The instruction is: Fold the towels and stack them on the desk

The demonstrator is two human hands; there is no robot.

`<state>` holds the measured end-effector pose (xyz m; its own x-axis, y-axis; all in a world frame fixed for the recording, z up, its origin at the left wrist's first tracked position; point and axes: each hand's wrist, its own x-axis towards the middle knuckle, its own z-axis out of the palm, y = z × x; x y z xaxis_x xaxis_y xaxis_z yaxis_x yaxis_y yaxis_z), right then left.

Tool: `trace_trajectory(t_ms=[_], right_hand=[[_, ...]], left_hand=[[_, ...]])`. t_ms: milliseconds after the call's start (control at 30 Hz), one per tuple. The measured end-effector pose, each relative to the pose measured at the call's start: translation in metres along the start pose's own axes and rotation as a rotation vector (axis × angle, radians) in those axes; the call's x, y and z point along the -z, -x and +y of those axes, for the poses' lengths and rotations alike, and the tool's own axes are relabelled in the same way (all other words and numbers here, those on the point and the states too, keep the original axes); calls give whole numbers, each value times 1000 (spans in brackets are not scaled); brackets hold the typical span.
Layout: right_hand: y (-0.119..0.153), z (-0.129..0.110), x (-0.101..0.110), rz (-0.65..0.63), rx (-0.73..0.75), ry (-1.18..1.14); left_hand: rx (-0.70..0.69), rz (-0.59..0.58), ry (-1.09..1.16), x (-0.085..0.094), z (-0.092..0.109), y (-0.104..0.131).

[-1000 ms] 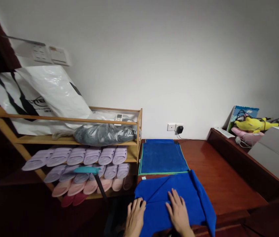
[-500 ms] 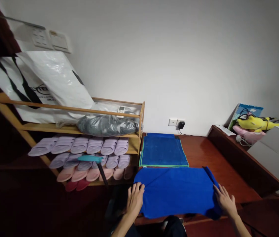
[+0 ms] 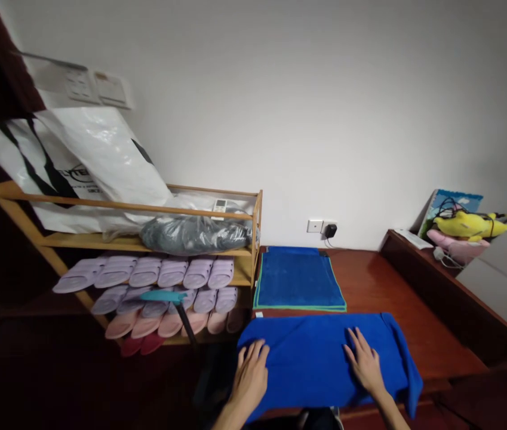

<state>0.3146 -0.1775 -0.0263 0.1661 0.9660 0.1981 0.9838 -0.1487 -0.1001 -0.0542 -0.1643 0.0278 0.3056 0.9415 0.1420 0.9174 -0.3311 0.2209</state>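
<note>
A bright blue towel (image 3: 311, 358) lies spread over the front of the reddish wooden table, its near edge and right corner hanging past the table's edge. On its left end rests my left hand (image 3: 252, 370), palm down with fingers a little bent and apart. My right hand (image 3: 365, 361) lies on the right half of the cloth, fingers spread. Neither hand grips the fabric. Just behind sits a flat pile of darker blue towels (image 3: 300, 279) with green edging, and a small white tag shows between pile and towel.
To the left stands a wooden shoe rack (image 3: 253, 263) with lilac slippers (image 3: 172, 272), a white bag (image 3: 101, 161) and a plastic-wrapped grey bundle (image 3: 197, 234). A black plug (image 3: 331, 230) sits in the wall behind the table (image 3: 369, 280). At right, a yellow plush toy (image 3: 472, 226) lies on a ledge.
My right hand has left the towel's right edge and moved inward onto its surface. The towel's right corner now droops further, and my left hand stays near the left end.
</note>
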Motion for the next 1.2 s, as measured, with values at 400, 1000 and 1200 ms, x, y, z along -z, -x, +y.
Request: trace_trajectory(t_ms=[400, 1000, 1200], right_hand=[[12, 117, -22, -29, -273, -5], [-22, 187, -13, -2, -406, 233], [-50, 158, -19, 46, -344, 65]], left_hand=[[-13, 17, 64, -28, -27, -30], [113, 322, 572, -40, -58, -52], [493, 239, 844, -38, -73, -80]])
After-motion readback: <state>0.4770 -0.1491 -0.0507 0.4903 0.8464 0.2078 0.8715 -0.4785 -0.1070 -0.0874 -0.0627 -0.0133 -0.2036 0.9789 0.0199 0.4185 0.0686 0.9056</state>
